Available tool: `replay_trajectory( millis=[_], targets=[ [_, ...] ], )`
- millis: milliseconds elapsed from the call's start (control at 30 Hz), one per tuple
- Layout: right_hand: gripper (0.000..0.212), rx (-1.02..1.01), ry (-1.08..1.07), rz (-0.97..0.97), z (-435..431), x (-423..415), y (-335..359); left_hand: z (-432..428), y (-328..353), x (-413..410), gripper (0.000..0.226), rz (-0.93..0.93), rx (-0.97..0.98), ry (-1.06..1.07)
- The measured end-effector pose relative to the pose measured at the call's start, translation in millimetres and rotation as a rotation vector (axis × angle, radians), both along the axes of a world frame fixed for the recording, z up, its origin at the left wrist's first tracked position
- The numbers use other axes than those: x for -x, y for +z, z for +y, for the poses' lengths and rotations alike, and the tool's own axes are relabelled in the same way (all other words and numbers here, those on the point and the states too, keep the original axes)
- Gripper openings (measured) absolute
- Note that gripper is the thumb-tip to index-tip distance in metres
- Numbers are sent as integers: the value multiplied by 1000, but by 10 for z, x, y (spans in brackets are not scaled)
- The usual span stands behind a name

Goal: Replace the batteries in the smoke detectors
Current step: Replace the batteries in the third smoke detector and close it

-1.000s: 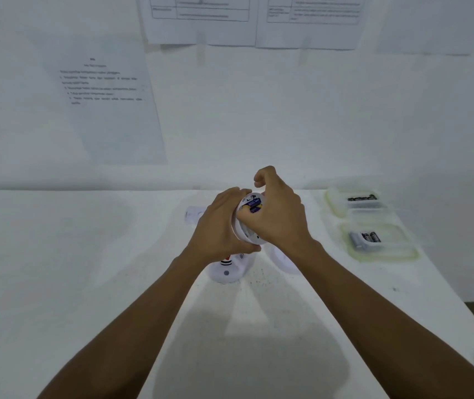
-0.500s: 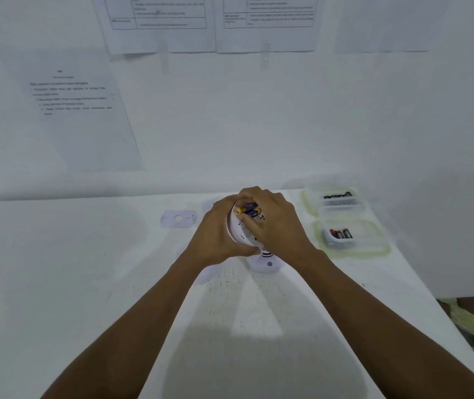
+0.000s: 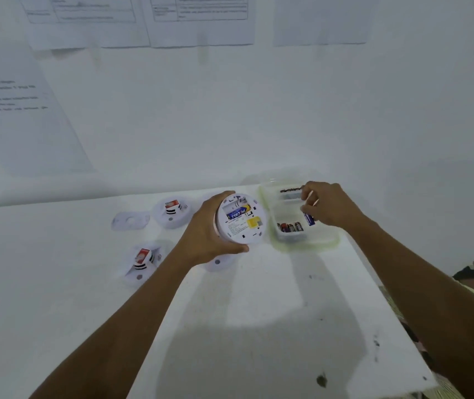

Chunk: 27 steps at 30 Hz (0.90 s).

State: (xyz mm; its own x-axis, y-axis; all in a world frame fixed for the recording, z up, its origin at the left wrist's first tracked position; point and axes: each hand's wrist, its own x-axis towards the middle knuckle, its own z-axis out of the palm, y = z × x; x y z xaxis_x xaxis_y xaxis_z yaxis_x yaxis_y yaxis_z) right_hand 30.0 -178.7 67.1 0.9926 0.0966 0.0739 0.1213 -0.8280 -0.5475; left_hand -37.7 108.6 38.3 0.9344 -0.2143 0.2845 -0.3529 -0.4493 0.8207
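The smoke detector (image 3: 241, 223) is held in the curled left grip (image 3: 207, 234), above the counter (image 3: 258, 326). A battery (image 3: 309, 218) is pinched in the right grip (image 3: 326, 204), over the tray (image 3: 330, 241). Were the pinch loosened, it could be lost among those beneath.

wall (image 3: 258, 125): printed sheets (image 3: 201, 21) on it | table (image 3: 258, 326): white, dark smudges (image 3: 321, 380) toward right edge
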Motion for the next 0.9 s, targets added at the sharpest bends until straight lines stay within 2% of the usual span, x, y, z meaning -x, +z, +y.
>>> replay_trajectory(
  millis=[100,300,433,533,733,900],
  targets=[
    [15,100,12,154,-105,-119,-96,-186,11,8,102,-3,-5,10],
    [12,184,85,160,-96,-157,-267,-384,-45,65,99,-10,2,8],
    [16,75,66,162,-150,-98,-242,-425,-70,93,100,-12,-3,9],
    [18,-135,43,148,-154,22,-125,-452,-53,84,99,-20,2,10],
    [8,-400,162,-89,143,414,105,-532,-64,38,100,-42,-13,-10],
    [7,-399,71,-160,461,574,42,-563,-88,-27,98,-110,-76,9]
  ],
)
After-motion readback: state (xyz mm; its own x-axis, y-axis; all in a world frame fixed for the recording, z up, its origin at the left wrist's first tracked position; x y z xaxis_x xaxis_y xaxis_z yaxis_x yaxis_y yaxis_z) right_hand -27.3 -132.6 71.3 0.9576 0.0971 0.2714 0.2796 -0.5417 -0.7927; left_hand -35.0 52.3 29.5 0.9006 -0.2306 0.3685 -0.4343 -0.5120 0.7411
